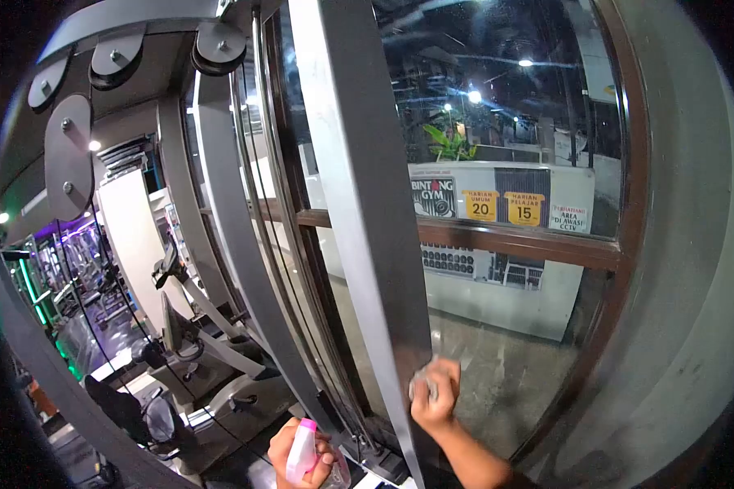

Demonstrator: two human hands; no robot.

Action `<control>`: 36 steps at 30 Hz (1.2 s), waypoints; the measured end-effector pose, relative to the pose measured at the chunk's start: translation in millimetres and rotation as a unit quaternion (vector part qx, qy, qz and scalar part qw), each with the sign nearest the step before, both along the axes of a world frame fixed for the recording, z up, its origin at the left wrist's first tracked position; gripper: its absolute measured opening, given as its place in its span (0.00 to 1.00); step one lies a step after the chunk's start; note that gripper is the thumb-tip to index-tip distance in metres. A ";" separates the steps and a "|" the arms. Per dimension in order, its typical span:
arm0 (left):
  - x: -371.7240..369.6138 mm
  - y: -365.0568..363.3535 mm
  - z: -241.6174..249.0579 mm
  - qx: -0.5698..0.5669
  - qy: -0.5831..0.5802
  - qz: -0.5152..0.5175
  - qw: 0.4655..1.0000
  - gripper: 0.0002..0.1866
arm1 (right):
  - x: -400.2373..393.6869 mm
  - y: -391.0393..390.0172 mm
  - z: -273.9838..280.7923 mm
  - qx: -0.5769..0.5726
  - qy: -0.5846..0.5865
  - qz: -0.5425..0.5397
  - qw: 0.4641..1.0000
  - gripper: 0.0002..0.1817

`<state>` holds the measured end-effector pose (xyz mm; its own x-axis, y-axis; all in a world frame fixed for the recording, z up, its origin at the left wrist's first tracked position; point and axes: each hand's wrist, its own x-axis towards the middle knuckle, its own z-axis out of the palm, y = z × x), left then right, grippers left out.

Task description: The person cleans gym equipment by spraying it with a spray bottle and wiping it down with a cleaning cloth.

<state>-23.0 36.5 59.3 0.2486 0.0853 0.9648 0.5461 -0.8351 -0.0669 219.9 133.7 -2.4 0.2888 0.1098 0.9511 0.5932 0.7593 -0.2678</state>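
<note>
Showing pink and white on top, the spray bottle (302, 453) tilts.

- Left hand (282, 450): grips spray bottle (303, 458) — pink-and-white head uppermost.
- Right hand (440, 398): holds pale wad (421, 384) at grey upright (373, 220).
- Brown-framed window (497, 90): behind grey upright.
- Exercise bike (249, 399): left side.

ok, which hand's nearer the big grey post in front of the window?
Right. The right hand is at the lower post's right side, with a wadded cloth. The left hand, holding a spray bottle, is left of the post, apart from it.
</note>
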 end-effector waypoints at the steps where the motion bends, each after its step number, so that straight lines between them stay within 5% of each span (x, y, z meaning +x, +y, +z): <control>1: -2.2 -0.6 -3.0 -0.030 -0.004 -0.010 1.000 0.23 | 0.6 6.0 29.0 0.017 0.002 0.000 1.000 0.07; 6: -3.1 -0.8 -13.0 -0.101 -0.026 -0.029 0.994 0.23 | 18.6 45.7 228.5 0.188 -0.075 -0.026 0.979 0.07; 11: 7.9 2.4 -6.5 -0.117 -0.042 -0.069 0.990 0.23 | 8.3 42.5 370.6 0.166 -0.012 0.104 0.980 0.16; 16: -7.5 4.4 -15.9 -0.083 0.004 0.032 0.996 0.22 | 10.4 33.4 300.7 0.159 -0.042 0.045 0.985 0.17; 19: -8.2 2.1 -8.1 -0.125 -0.053 -0.075 0.988 0.21 | 11.7 20.8 187.4 0.090 -0.023 0.038 0.995 0.14; 23: -31.1 6.8 -27.3 -0.093 -0.006 -0.010 0.996 0.20 | 0.8 -2.3 -11.6 -0.013 0.023 0.021 0.999 0.16; 25: -32.6 4.2 -27.4 -0.090 -0.017 0.018 0.996 0.19 | -13.9 -26.9 -32.4 -0.026 0.046 0.034 0.998 0.16; 27: -35.4 -2.3 -28.5 -0.088 -0.015 0.043 0.995 0.18 | -10.0 -16.4 -36.2 -0.027 0.057 0.022 0.998 0.15; 28: -33.5 -9.5 -28.9 -0.190 -0.108 -0.025 0.975 0.19 | -4.6 -5.7 -32.2 -0.022 0.044 0.010 0.999 0.15; 30: -24.9 -23.0 -28.9 -0.375 -0.288 -0.158 0.867 0.22 | 1.1 8.1 28.3 0.016 0.021 -0.008 1.000 0.14; 36: -38.0 -8.1 -14.5 -0.263 -0.192 -0.181 0.928 0.14 | 5.2 22.5 244.7 0.146 -0.048 0.007 0.988 0.12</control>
<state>-61.0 28.4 44.7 -0.0013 0.5471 0.8371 0.1233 -0.8306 0.5430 225.1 156.1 242.3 0.1953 -0.1711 0.9657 0.5943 0.8039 0.0222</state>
